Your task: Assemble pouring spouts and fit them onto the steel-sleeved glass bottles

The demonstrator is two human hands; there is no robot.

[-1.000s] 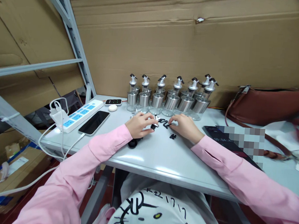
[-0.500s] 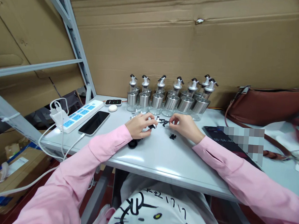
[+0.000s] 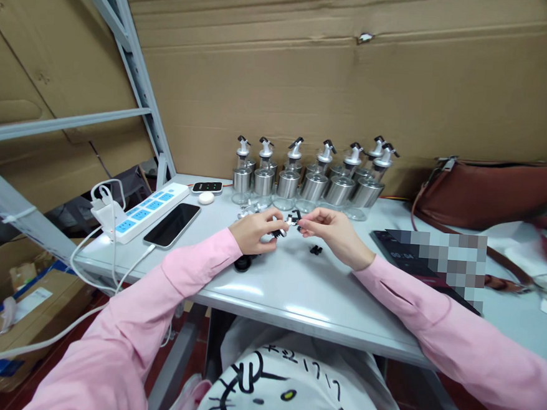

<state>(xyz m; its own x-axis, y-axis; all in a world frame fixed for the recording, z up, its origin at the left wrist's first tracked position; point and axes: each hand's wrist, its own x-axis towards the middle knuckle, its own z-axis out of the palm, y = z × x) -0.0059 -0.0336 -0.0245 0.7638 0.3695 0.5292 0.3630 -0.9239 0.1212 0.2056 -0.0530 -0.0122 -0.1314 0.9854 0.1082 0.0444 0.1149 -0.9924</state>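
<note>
My left hand is closed around a silver-and-black bottle pour spout, whose silver tip points to the right. Between the thumb and fingertips of my right hand is a small black lever, held right at the spout's tip; whether the two are joined I cannot tell. A little pile of black parts lies just below my right hand. Black round pieces sit under my left wrist, partly hidden. Behind my left hand lie several silver spout parts.
Rows of glass-and-steel oil bottles with spouts stand along the cardboard at the back. To the left are a power strip, a phone and a white round object. A dark tablet-like screen and brown bag lie right.
My right hand has moved left with the black lever, bringing it up to the spout and tilting it more upright. My left hand has stayed in place.
</note>
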